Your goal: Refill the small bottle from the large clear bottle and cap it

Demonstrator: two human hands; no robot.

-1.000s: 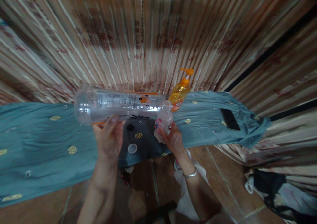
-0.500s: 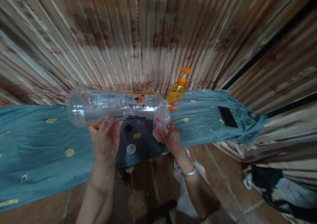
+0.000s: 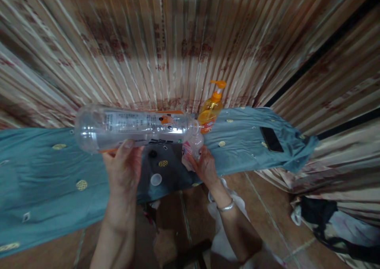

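My left hand is closed around the underside of a large clear plastic bottle with an orange-edged label, held nearly level. Its neck points right and meets the mouth of a small clear bottle with a pink label. That small bottle stands a little tilted in the closed fingers of my right hand. Whether liquid passes between the two mouths I cannot tell. Behind the necks stands a pump bottle of yellow-orange liquid with an orange pump head.
A teal patterned cloth covers the long table. On it lie a whitish round cap, a small dark cap and a black phone. A pleated curtain hangs behind. Dark and light cloth items are at the lower right.
The large bottle's base has shifted slightly left and down with my left hand. The whole view has moved a little; both hands keep their holds.
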